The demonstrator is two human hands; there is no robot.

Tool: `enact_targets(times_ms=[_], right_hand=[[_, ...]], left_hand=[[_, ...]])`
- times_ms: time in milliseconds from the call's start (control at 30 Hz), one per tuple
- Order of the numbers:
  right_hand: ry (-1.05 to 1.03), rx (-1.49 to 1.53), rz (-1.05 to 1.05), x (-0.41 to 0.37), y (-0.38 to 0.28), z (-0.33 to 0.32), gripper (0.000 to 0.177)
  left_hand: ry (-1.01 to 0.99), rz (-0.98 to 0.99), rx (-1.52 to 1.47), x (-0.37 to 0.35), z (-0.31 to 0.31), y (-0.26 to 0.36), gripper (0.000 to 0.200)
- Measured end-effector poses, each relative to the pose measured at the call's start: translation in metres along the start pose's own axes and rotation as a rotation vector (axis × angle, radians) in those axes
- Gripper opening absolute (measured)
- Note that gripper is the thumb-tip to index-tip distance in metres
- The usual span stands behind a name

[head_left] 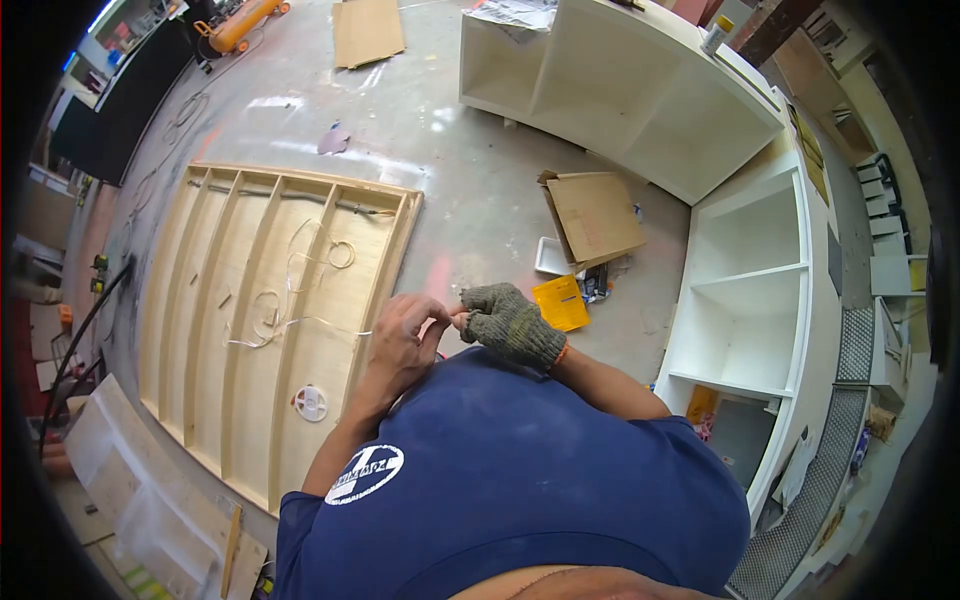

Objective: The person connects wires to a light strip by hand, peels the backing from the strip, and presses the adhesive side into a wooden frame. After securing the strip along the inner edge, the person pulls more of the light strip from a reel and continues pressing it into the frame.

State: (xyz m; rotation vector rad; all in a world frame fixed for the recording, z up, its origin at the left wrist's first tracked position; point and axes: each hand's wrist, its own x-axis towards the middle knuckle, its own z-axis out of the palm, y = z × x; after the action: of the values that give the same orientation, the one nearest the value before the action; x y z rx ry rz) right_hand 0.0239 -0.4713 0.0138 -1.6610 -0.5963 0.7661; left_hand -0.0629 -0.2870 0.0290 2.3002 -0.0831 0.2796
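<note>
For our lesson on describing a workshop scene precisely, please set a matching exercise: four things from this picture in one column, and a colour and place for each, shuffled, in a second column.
Things
1. glove
2. shelves
3. packet
4. strip

Descriptions
A. yellow, lying on the floor
B. thin and pale, running from the left hand out over the wooden frame
C. grey-green, worn on the right hand
D. white, standing to the right of the hands

Pairs: 1-C, 2-D, 3-A, 4-B
</note>
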Motion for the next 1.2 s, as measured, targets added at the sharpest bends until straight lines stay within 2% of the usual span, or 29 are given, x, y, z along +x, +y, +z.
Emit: enact_targets(times_ms=[133, 200, 233, 300, 367, 400, 433, 500, 567, 667, 733, 800, 833, 900, 933, 1000, 1200], right_hand=[[-0.038, 0.039, 0.049, 0.003, -0.005, 0.000, 0.022], [-0.022, 0.170, 0.069, 0.004, -0.001, 0.006, 0.020], [-0.089, 0.055, -0.045, 0.009, 0.010, 0.003, 0.021], [-0.069, 0.197, 0.076, 0.009, 0.006, 0.007, 0.022], [-0.100, 0.162, 0.087, 0.010, -0.013, 0.005, 0.024], [-0.093, 0.294, 0.163, 0.011, -0.005, 0.007, 0.028], [-0.105, 0.302, 0.184, 0.011, -0.006, 0.010, 0.028], [-0.075, 0.253, 0.103, 0.011, -0.012, 0.011, 0.028], [-0.049, 0.373, 0.175, 0.011, -0.005, 0.016, 0.031], [-0.026, 0.251, 0.130, 0.013, -0.009, 0.017, 0.032], [0.067, 0.223, 0.040, 0.013, -0.004, 0.021, 0.030], [0.087, 0.108, 0.017, 0.014, -0.002, 0.020, 0.030], [0.113, -0.005, -0.006, 0.013, -0.002, 0.020, 0.031], [0.132, -0.031, -0.011, 0.013, -0.003, 0.023, 0.026], [0.161, -0.055, -0.017, 0.014, -0.004, 0.025, 0.022], [0.143, -0.072, -0.020, 0.014, -0.006, 0.025, 0.021], [0.113, -0.068, -0.050, 0.012, -0.010, 0.029, 0.021]], left_hand=[[0.050, 0.096, 0.026, 0.000, 0.000, -0.005, 0.012], [0.068, 0.103, 0.057, -0.001, -0.003, -0.006, 0.013], [0.048, 0.125, 0.116, 0.000, -0.004, -0.007, 0.014], [0.017, 0.084, 0.187, -0.008, -0.007, -0.008, 0.015], [0.085, 0.218, 0.168, -0.004, -0.008, -0.009, 0.017], [0.082, 0.191, 0.167, -0.003, -0.010, -0.010, 0.017], [0.082, 0.178, 0.150, -0.004, -0.011, -0.010, 0.017], [0.082, 0.150, 0.126, -0.009, -0.006, -0.015, 0.017], [0.201, 0.013, -0.106, -0.013, 0.000, -0.023, 0.017], [0.314, -0.037, -0.049, -0.010, -0.006, -0.005, 0.014], [0.354, -0.073, 0.013, -0.013, -0.008, 0.002, 0.014], [0.211, -0.485, -0.367, -0.015, -0.007, 0.009, 0.014], [0.219, -0.489, -0.367, -0.017, -0.005, 0.007, 0.014], [0.170, -0.638, -0.661, -0.018, 0.001, 0.002, 0.014], [0.177, -0.644, -0.662, -0.017, 0.001, 0.002, 0.014], [0.167, -0.634, -0.934, -0.014, -0.001, 0.001, 0.018], [0.134, -0.757, -0.905, -0.014, -0.001, -0.002, 0.020]])
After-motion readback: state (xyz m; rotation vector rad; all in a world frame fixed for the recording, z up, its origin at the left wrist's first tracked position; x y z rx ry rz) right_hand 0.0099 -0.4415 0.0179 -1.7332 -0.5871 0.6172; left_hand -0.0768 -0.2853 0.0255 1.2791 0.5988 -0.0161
